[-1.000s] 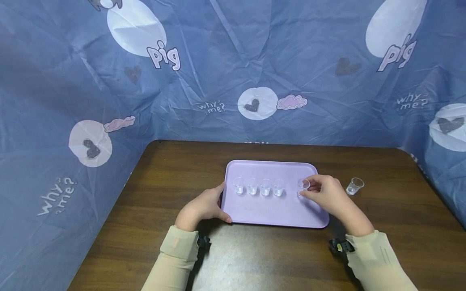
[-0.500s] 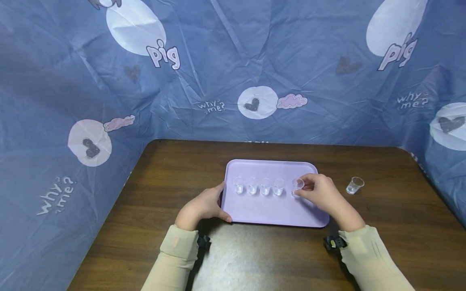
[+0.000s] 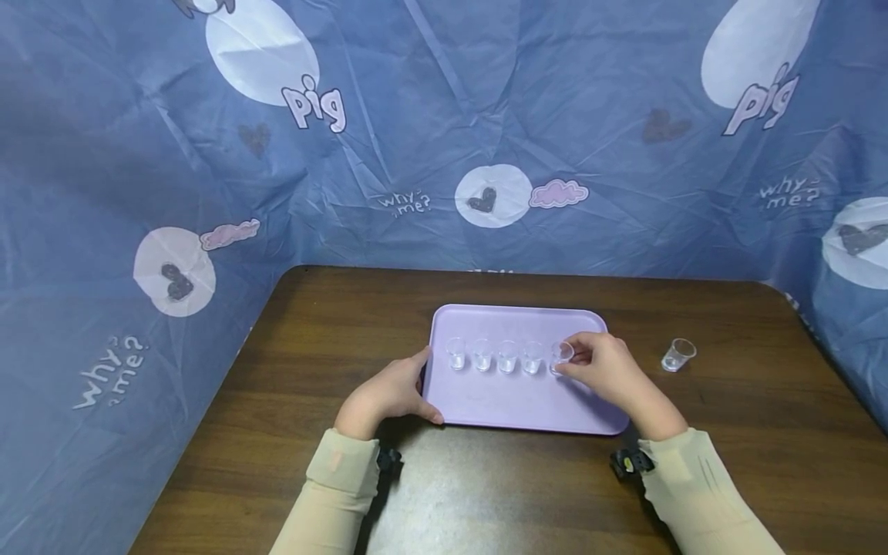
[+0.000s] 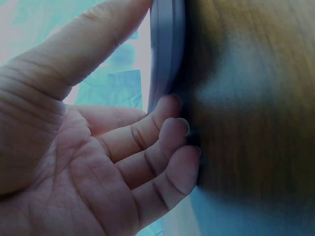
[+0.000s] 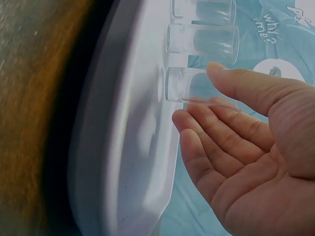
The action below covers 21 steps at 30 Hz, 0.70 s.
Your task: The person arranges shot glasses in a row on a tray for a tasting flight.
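Observation:
In the head view my right hand (image 3: 602, 368) pinches a small clear shot glass (image 3: 560, 356) between thumb and fingers. This glass stands upright at the right end of a row of similar glasses (image 3: 507, 358) on a pale purple tray (image 3: 523, 405). Seen from the right wrist, the held glass (image 5: 179, 86) has its base at or just above the tray surface; I cannot tell which. My left hand (image 3: 388, 393) rests against the tray's left side, thumb at the near corner and the other fingers spread away from it. The left wrist view shows these fingertips (image 4: 183, 169) low beside the tray rim (image 4: 167, 44).
Another clear shot glass (image 3: 678, 354) stands on the brown wooden table (image 3: 486, 493) to the right of the tray. A blue printed cloth (image 3: 388, 154) hangs behind and beside the table.
My right hand has slid the glass leftward over the tray, closer to the row. The left hand and tray have stayed in place.

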Each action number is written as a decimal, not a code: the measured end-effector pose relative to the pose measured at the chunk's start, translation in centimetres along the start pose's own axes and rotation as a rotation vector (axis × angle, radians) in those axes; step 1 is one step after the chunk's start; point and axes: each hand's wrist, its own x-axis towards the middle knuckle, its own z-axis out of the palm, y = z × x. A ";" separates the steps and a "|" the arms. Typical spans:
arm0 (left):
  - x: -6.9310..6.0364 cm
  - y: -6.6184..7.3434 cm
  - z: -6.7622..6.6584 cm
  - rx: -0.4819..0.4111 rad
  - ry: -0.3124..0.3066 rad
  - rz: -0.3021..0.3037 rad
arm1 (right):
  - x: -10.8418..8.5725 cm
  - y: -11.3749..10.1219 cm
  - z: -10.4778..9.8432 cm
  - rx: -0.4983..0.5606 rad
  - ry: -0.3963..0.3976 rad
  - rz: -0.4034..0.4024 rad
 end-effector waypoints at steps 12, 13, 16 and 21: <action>0.1 -0.1 0.0 0.001 -0.002 0.003 | 0.0 0.2 0.3 -0.010 0.012 0.001; 0.1 -0.1 0.0 0.001 -0.001 0.003 | 0.0 0.3 0.3 -0.009 0.015 -0.001; 0.1 -0.1 0.0 -0.001 0.001 0.006 | 0.0 0.3 0.4 -0.011 0.021 -0.006; 0.2 -0.2 0.1 -0.001 0.004 0.015 | 0.0 0.3 0.4 -0.015 0.014 -0.005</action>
